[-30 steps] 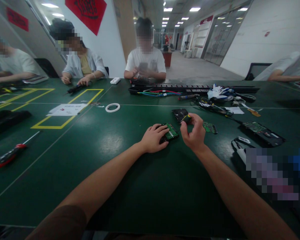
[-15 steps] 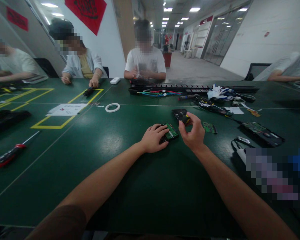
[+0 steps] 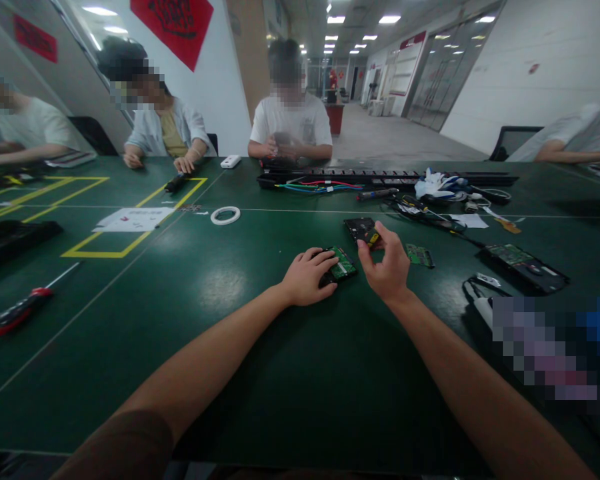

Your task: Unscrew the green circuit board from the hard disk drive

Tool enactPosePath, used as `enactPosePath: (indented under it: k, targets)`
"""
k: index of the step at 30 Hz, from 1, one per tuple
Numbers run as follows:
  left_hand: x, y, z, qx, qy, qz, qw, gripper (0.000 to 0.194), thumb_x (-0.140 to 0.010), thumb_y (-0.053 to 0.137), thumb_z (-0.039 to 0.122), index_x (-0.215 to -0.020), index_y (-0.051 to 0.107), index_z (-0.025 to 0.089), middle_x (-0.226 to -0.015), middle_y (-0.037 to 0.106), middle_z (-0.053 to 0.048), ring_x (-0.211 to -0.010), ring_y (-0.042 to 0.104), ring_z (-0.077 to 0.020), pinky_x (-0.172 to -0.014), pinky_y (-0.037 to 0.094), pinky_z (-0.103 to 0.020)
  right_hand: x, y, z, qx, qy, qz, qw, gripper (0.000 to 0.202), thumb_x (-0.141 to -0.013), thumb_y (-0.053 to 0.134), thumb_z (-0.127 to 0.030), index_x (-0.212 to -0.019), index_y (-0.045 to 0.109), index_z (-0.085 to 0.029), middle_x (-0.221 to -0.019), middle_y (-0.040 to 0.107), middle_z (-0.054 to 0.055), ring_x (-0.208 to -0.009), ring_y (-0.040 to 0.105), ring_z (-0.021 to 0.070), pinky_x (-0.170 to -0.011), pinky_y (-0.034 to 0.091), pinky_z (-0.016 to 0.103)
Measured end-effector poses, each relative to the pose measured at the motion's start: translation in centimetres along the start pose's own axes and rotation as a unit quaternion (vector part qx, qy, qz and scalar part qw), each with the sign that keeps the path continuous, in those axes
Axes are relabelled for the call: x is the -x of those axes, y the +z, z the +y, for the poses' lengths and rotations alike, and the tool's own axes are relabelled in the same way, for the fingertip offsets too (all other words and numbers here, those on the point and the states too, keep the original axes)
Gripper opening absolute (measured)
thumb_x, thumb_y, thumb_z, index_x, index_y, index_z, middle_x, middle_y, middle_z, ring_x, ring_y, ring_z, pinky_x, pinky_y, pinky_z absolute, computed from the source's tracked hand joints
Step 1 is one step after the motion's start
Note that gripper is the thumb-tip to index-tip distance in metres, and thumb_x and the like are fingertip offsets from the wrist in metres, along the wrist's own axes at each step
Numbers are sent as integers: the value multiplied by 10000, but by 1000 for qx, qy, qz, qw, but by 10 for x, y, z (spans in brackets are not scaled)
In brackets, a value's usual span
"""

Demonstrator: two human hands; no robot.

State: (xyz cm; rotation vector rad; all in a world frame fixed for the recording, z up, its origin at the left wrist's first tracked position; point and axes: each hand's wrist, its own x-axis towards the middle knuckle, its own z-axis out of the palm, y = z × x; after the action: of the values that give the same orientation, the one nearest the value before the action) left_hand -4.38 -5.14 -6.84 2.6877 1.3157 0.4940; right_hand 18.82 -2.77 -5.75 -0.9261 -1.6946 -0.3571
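My left hand (image 3: 305, 279) grips the left side of a hard drive (image 3: 344, 268) lying on the table, its green circuit board facing up. The thumb lies along the near edge and the fingers reach over the top. Just to the right, my right hand (image 3: 387, 263) pinches a short black-and-yellow screwdriver (image 3: 373, 236) between thumb and fingers; its tip is hidden from me. Behind it lies a second, black hard drive (image 3: 355, 228). A loose green circuit board (image 3: 420, 255) rests to the right of my right hand.
An opened black case (image 3: 525, 267) with a board inside lies to the right, near cables and white gloves (image 3: 437, 184). A long black strip (image 3: 310, 180) spans the far side. At left are a red-and-black screwdriver (image 3: 25, 308) and a white ring (image 3: 225, 215). Several people sit around the table.
The screwdriver in my right hand has turned or tilted slightly, showing more yellow. My left hand and the hard drive under it stay where they were.
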Motion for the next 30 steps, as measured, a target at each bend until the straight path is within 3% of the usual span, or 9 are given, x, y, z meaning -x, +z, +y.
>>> enactPosePath:
  k: [3,8,14,21,30]
  targets:
    - [0,-1,1,1,-1,-5,1000,724,-919,610,543,-1570,463,261,-1648,445,-60,-1509,342,-378,-1195,353,-605,-1,-2,-1,-5,-19,-3,1000,609,-937,690,-280,-1496,450,-260,-1187,706,101,-1007,730,256,-832,661,431]
    - [0,-3,2,0,-2,-7,1000,717,-925,605,535,-1573,459,264,-1650,442,-58,-1512,338,-378,-1193,356,-609,-2,-5,0,-8,-5,2,1000,573,-940,648,-229,-1483,466,-237,-1273,690,128,-1056,731,265,-878,656,445]
    - [0,-3,2,1,-3,-10,1000,717,-924,607,530,-1573,460,263,-1648,444,-57,-1508,346,-372,-1193,360,-603,1,-1,3,-23,26,7,999,556,-932,666,-261,-1449,464,-224,-1206,705,127,-988,747,259,-834,664,442]
    - [1,-3,3,0,-2,-6,1000,718,-917,615,523,-1567,466,258,-1644,451,-56,-1505,348,-370,-1189,368,-599,-1,-1,0,-24,5,30,999,552,-890,735,-278,-1383,490,-236,-1197,663,113,-1001,727,256,-786,661,417]
    - [0,-3,2,3,-1,-9,1000,727,-921,605,534,-1575,453,255,-1646,449,-60,-1508,341,-372,-1198,352,-604,-1,-4,2,-72,19,2,997,524,-913,658,-222,-1394,450,-230,-1200,664,115,-891,740,205,-737,662,375]
